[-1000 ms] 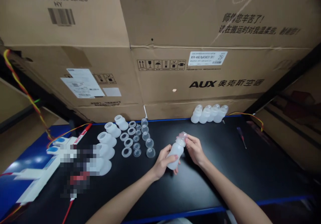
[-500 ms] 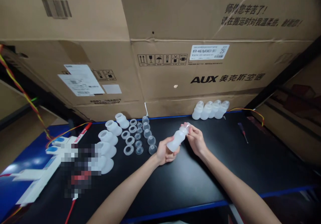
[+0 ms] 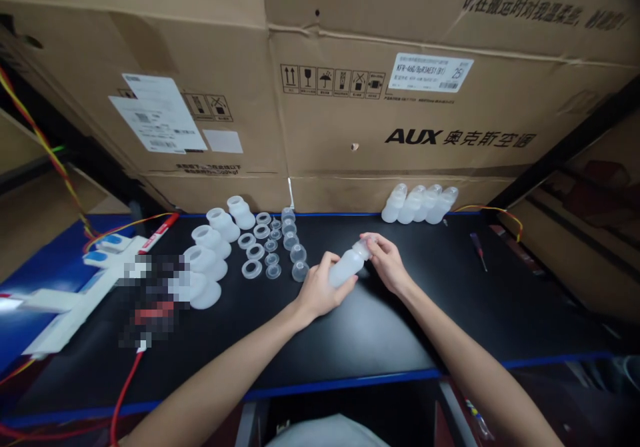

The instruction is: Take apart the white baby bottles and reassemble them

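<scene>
Bottle (image 3: 345, 272) of milky plastic, held just above a black tabletop (image 3: 415, 327) near its middle, tilted with its clear top (image 3: 364, 248) up and to the right. Its body is wrapped by the left hand (image 3: 320, 287), the thumb laid along the near side and a bent finger over the far side; the remaining fingers are hidden, and their spacing cannot be told. The top is pinched between the thumb and forefinger of the right hand (image 3: 384, 261), whose other fingers seem curled in. The body is apparently gripped broadly so that it is steadied, while the top is handled by fingertips alone because it is small.

To the left, parts are laid out in slanting rows by kind: five open bottles (image 3: 206, 261), then flat rings (image 3: 255, 258), small clear teats (image 3: 273, 260) and clear domes (image 3: 299, 253). They are probably sorted this way so that each kind can be found easily by the left hand. Four capped bottles (image 3: 413, 205) are stood close together at the back right, against a cardboard box (image 3: 340, 167), seemingly placed apart from the loose parts so that the two are not mixed. A screwdriver (image 3: 479, 252) is left farther right.
</scene>
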Demonstrator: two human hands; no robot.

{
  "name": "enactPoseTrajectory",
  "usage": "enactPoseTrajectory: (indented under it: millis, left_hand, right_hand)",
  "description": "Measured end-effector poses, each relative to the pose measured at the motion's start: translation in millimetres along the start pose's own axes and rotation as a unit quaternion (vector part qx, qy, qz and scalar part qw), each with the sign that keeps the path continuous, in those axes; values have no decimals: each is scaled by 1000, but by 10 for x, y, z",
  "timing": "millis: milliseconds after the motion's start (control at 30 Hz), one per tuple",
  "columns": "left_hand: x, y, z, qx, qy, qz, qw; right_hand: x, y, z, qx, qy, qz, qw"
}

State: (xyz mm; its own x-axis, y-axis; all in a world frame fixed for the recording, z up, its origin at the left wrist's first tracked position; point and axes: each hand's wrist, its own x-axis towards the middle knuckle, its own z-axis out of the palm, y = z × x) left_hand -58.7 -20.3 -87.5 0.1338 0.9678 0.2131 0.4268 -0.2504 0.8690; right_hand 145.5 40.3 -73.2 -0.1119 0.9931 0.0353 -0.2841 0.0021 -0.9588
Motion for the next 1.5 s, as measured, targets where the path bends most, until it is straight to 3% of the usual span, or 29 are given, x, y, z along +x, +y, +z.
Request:
enactPoseTrajectory:
  millis: [300,633,767,900,1067,1200,1267,1367,1500]
  left_hand:
    - [154,141,18,-18,-13,-5,1000]
    - [299,157,171,-160,-47,-51,985]
    - [229,129,187,-96,-34,-28,994]
    - [139,81,161,-40,-14,-6,999]
    - [92,47,96,-6,-25,-5,1000]
    - [116,113,100,27,-54,8,998]
    - [124,151,93,21,-69,9,997]
    - [75,160,51,26,-79,33,996]
    - [-51,89,-11,39,-104,72,991]
  right_hand:
    - [111,-47,-36,70,64,-25,995]
    - [212,-59,-116,77,119,0,990]
    - [212,-3,-119,74,109,-1,991]
    - [222,63,-139,71,47,32,996]
    - [155,66,39,111,-1,58,992]
    - [72,91,263,157,34,60,985]
    - [100,112,274,150,66,37,986]
    - [273,34,-15,138,132,-15,981]
    - [589,-230,-845,146,323,-162,921]
